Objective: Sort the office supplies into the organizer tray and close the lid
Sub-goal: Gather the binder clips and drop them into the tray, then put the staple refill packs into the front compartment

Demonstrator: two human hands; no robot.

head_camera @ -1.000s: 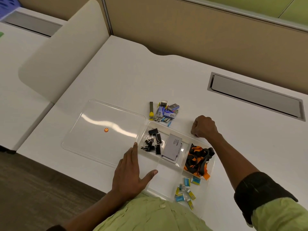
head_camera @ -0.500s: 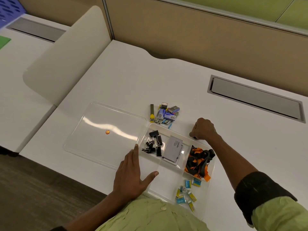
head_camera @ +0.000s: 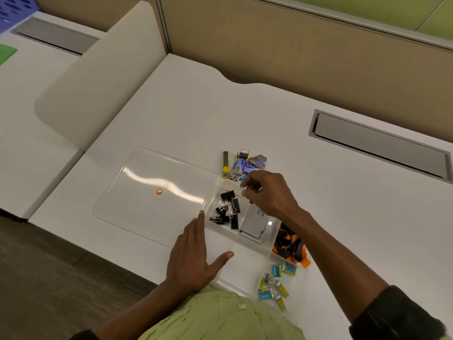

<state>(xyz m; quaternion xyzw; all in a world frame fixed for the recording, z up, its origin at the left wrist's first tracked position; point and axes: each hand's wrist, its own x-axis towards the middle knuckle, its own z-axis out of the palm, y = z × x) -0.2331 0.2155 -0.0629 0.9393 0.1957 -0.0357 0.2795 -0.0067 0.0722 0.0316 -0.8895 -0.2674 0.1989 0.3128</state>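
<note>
A clear organizer tray [head_camera: 245, 273] lies on the white desk with its clear lid [head_camera: 157, 192] flat beside it on the left. In the tray are black binder clips [head_camera: 226, 209], a grey card stack [head_camera: 253, 225], an orange-black lanyard [head_camera: 289, 244] and small blue and yellow staple boxes [head_camera: 274, 283]. A pile of loose supplies [head_camera: 245, 164] sits on the desk just behind the tray. My left hand [head_camera: 193, 256] rests flat on the tray's near-left corner, fingers spread. My right hand [head_camera: 267, 195] hovers over the tray's back edge, fingertips pinched on something small and silvery above the binder clips.
A grey cable hatch [head_camera: 377, 146] is set into the desk at the back right. A cream divider panel [head_camera: 98, 77] stands at the left, with a tan partition wall behind. The desk's front edge runs close to the tray and the lid.
My right hand has left the desk at the tray's back-right corner and moved left, over the binder-clip compartment, with its fingers pinched. My left hand has stayed on the tray.
</note>
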